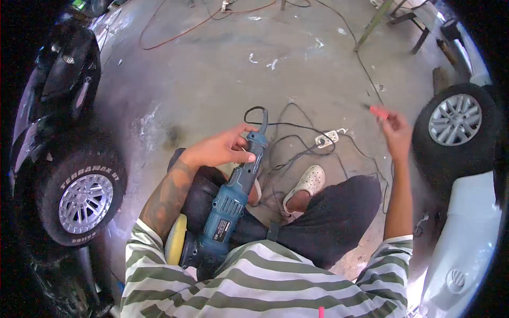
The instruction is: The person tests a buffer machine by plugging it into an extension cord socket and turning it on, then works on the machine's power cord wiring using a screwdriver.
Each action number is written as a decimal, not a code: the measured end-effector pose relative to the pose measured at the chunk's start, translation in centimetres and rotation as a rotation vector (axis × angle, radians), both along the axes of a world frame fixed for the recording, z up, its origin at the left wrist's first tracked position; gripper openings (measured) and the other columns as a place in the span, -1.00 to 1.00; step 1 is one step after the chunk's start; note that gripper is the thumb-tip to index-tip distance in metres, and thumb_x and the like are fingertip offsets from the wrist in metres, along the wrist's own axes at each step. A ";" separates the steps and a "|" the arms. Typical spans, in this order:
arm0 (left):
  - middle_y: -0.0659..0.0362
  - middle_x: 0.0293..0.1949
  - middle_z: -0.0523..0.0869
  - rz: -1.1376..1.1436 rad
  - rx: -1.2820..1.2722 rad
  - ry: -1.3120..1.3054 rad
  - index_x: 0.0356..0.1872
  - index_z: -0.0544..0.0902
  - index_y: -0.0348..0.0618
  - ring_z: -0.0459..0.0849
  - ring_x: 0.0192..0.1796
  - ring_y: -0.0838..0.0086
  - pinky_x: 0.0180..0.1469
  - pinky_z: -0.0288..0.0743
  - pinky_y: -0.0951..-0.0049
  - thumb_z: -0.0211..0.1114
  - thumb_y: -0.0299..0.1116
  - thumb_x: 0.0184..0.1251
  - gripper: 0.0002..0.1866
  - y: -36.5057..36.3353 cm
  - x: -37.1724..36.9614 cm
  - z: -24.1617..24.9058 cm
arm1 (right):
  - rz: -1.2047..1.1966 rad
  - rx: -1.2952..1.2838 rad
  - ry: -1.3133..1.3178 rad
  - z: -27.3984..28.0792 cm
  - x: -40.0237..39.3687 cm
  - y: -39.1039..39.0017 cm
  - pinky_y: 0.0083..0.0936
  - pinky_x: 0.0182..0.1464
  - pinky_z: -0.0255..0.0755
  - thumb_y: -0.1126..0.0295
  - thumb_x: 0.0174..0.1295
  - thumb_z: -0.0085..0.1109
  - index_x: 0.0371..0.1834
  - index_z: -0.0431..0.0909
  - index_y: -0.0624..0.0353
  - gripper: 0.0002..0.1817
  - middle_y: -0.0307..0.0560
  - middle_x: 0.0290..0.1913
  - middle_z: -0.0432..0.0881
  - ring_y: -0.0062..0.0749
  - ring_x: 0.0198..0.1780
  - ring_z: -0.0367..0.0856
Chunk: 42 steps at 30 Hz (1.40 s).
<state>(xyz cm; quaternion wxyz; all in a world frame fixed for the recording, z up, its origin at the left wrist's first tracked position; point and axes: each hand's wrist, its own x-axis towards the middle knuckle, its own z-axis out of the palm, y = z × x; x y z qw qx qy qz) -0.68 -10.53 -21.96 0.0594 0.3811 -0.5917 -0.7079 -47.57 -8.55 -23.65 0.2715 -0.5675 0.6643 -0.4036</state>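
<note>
The left hand [225, 147] grips the rear handle [253, 150] of a blue corded polisher [229, 209] laid across the lap [260, 231] — the legs seemingly bearing its weight, yellow pad [176, 241] by the body — while the right hand [396, 130], well apart, pinches a red-handled tool, likely a screwdriver [378, 112].

Matt plas. polisher [225, 214], foam pad [176, 239], scuffed conc. flr [212, 74]

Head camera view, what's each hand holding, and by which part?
Left hand: the blue power tool, by its narrow handle end. Right hand: a red-handled tool, by its handle.
</note>
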 end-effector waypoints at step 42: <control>0.09 -0.28 0.70 0.223 0.104 -0.239 0.39 0.20 -0.13 0.66 -0.23 0.55 -0.23 0.57 0.50 0.36 -0.55 0.27 -0.30 -0.8 0.2 1.0 | 0.579 0.552 0.505 -37.6 24.3 -7.3 -0.10 0.04 0.56 0.52 0.13 0.11 -0.15 0.63 0.22 -0.78 0.21 -0.12 0.65 0.08 -0.01 0.65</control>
